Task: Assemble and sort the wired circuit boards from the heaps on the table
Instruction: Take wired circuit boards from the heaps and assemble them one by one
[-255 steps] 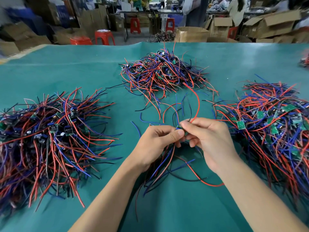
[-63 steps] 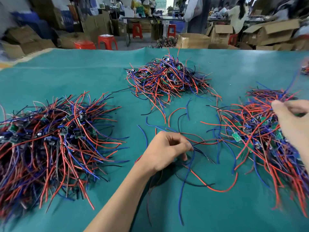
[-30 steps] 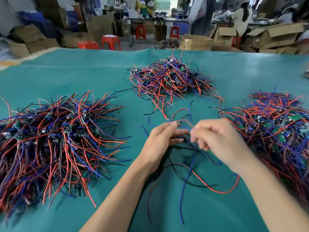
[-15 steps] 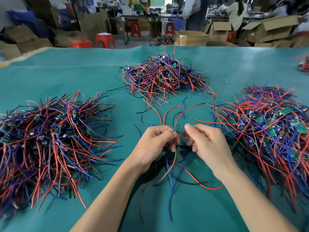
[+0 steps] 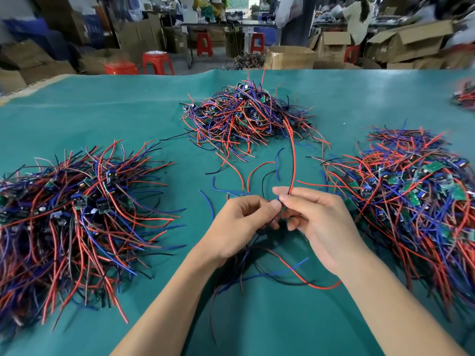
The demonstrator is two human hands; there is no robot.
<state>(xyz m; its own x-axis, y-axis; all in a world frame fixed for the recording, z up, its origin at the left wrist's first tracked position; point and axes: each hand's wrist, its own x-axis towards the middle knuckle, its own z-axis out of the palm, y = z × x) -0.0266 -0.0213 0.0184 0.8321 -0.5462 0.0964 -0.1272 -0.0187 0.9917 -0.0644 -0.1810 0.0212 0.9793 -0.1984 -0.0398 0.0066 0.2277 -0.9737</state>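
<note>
A desk [image 5: 102, 119] under a teal cover fills most of the view and serves as the landmark here. On its left part lies the broadest heap [image 5: 74, 217] of red, blue and black wires with small boards among them. On the desk's right part sits a second heap [image 5: 411, 201], where many green circuit boards show face up. At the desk's middle, toward its far edge, lies a smaller heap [image 5: 246, 116]. A fourth tangle [image 5: 466, 95] is just visible at the desk's far right edge.

Above the desk's near middle, the left hand [image 5: 239, 224] and the right hand [image 5: 316, 219] meet, fingertips touching. Both are curled in a pinch on one small circuit board [image 5: 282, 207], mostly hidden between the fingers. A long red wire [image 5: 293, 160] rises from the right hand's fingertips and arcs toward the middle heap. More wires [image 5: 280, 273] hang below the hands and trail across the desk's near part, a red one looping under the right wrist.

Beyond the desk's far edge stand red stools [image 5: 156, 62] and open cardboard boxes [image 5: 290, 56].
</note>
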